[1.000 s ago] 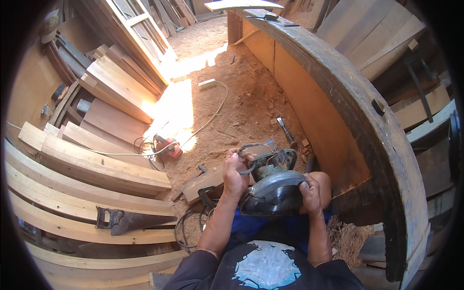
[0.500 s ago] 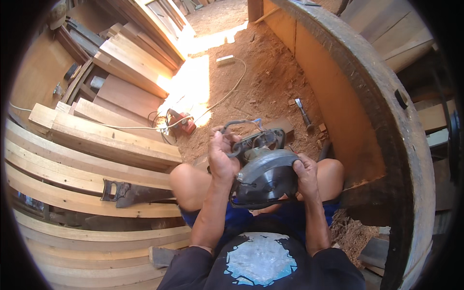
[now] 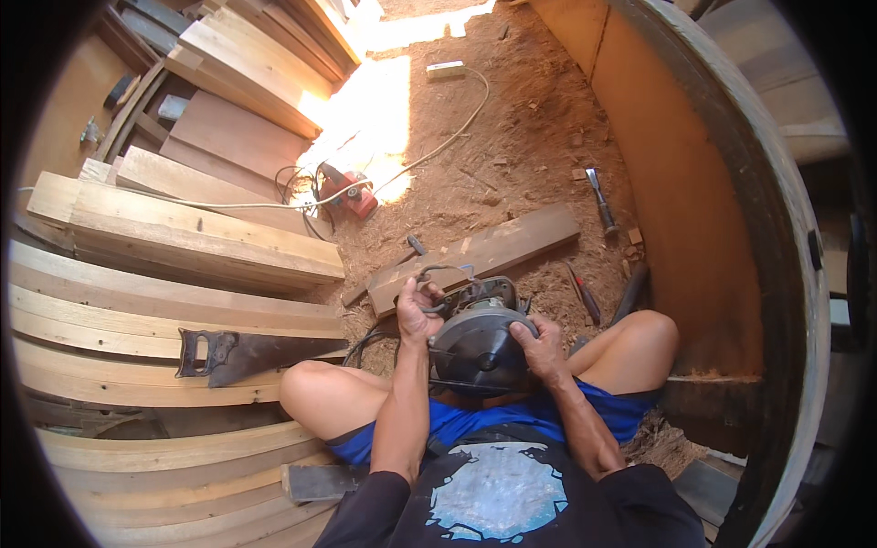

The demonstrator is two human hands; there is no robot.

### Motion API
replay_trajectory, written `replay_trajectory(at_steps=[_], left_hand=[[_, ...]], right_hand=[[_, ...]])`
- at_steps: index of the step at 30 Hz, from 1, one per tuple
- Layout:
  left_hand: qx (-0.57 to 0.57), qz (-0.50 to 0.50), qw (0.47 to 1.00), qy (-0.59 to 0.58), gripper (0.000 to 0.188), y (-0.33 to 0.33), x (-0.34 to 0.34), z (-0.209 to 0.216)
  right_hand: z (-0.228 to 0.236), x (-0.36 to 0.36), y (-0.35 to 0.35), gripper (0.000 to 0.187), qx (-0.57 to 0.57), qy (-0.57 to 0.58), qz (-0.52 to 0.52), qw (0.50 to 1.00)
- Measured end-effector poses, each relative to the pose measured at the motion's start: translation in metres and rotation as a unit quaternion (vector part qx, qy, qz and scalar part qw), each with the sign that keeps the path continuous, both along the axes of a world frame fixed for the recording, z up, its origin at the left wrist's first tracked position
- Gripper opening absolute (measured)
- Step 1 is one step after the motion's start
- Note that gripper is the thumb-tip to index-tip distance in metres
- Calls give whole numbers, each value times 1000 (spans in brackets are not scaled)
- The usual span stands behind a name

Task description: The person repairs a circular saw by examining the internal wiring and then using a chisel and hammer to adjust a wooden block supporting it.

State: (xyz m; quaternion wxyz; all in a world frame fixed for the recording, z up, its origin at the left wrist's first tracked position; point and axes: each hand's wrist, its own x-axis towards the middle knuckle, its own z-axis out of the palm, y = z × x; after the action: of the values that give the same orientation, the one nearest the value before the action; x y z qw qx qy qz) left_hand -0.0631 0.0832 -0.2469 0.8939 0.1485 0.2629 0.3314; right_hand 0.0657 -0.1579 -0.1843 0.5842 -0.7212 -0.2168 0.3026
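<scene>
A circular saw [image 3: 482,352] with a dark round blade rests across my lap, its blade side facing up toward me. The casing at its far end looks opened, with loose wires and a grey cable [image 3: 445,268] showing. My left hand [image 3: 419,312] is closed on the cable by the saw's handle end, fingers curled. With thumb on top, my right hand [image 3: 543,349] grips the edge of the blade guard. Beyond the saw lies a brown wooden plank [image 3: 521,239] on the ground.
Stacked timber [image 3: 183,224] fills the left, with a handsaw [image 3: 260,354] on top. A red power tool [image 3: 352,192] and pale cord [image 3: 438,146] lie ahead on sawdust. A chisel [image 3: 601,203] and red-handled tool [image 3: 585,294] lie near the orange wooden panel [image 3: 694,210] at right.
The saw has come lower and tilted so the blade faces me more squarely. My view has shifted, uncovering the plank and red-handled tool. Both hands keep their hold; my knees are wider apart.
</scene>
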Motion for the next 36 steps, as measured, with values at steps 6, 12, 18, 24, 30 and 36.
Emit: replay_trajectory(at_steps=[6, 12, 18, 24, 30, 36], left_hand=[[-49, -45, 996, 67, 33, 24, 27, -40], [-52, -54, 991, 113, 32, 25, 17, -83], [-38, -54, 991, 119, 32, 32, 20, -92], [-31, -48, 985, 164, 32, 37, 25, -93], [21, -54, 983, 175, 32, 32, 32, -83], [73, -58, 978, 185, 28, 31, 35, -79]], right_hand=[[-13, 7, 18, 50, -68, 5, -11, 998], [-17, 6, 30, 55, -126, -9, 28, 992], [-23, 20, 44, 51, -182, -10, 89, 979], [9, 43, 93, 47, -252, -117, 178, 944], [1, 56, 188, 35, -176, -312, 195, 913], [-51, 57, 229, 20, -184, -299, 292, 890]])
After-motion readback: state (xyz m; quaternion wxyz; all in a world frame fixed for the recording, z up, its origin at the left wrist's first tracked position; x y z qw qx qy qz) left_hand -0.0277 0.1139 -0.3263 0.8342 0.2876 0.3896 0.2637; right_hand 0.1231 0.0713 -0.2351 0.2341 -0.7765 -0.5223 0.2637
